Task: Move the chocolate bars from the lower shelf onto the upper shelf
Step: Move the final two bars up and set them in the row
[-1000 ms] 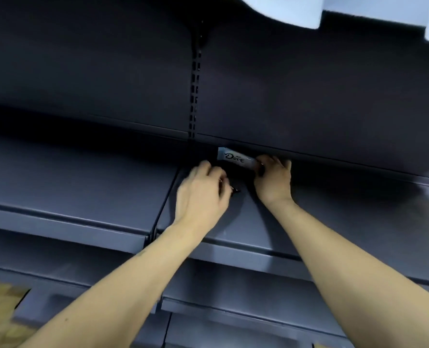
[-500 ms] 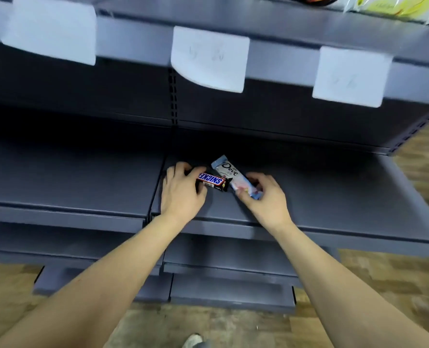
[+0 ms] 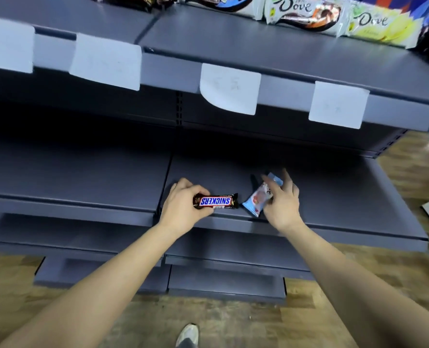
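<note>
Both forearms reach over the lower shelf. The left hand curls its fingers around a Snickers bar; the right hand pinches a pale-blue chocolate bar, remaining fingers spread.

Bare forearms, sleeveless; seemingly a light shoe below.

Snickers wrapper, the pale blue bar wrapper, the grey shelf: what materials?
Brown Snickers bar: glossy plastic film, crimped ends. Pale blue-and-white Dove bar: similar film, probably; blurred. Dark grey lower shelf: likely painted sheet metal, matte, folded front lip.
</note>
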`<move>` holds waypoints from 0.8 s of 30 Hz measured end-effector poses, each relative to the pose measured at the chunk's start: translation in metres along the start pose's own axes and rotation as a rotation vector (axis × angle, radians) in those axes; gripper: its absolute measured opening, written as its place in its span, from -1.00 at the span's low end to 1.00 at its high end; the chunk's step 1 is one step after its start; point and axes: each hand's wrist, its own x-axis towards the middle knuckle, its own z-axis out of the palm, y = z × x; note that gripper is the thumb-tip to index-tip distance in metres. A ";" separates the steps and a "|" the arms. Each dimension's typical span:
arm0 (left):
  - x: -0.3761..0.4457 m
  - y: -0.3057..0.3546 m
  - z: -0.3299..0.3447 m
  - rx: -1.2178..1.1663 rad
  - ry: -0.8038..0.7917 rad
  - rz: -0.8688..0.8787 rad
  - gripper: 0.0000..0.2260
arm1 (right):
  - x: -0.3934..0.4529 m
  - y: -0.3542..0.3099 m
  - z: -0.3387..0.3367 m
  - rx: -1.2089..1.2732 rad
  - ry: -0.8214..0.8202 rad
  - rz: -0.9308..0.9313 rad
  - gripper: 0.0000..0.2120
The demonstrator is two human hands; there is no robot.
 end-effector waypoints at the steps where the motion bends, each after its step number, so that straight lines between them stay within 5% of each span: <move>1: -0.001 -0.002 -0.001 -0.021 -0.004 0.006 -0.65 | 0.004 0.003 -0.001 -0.045 -0.059 -0.011 -0.43; 4: -0.002 -0.009 -0.002 -0.069 -0.011 0.029 -0.61 | 0.007 0.014 -0.002 -0.088 -0.110 -0.016 -0.51; 8: -0.003 -0.007 -0.003 -0.015 -0.013 0.038 -0.56 | 0.001 0.026 -0.002 -0.075 0.015 0.020 -0.61; 16: -0.011 0.042 0.010 0.305 -0.112 -0.008 -0.17 | -0.008 0.024 -0.005 -0.031 0.000 0.050 -0.59; 20: -0.010 0.056 0.014 0.203 -0.048 0.050 -0.52 | -0.012 0.025 -0.021 -0.051 -0.066 0.031 -0.59; 24: 0.006 0.041 0.011 0.407 -0.166 0.160 -0.47 | -0.023 0.029 -0.027 -0.058 -0.063 0.033 -0.59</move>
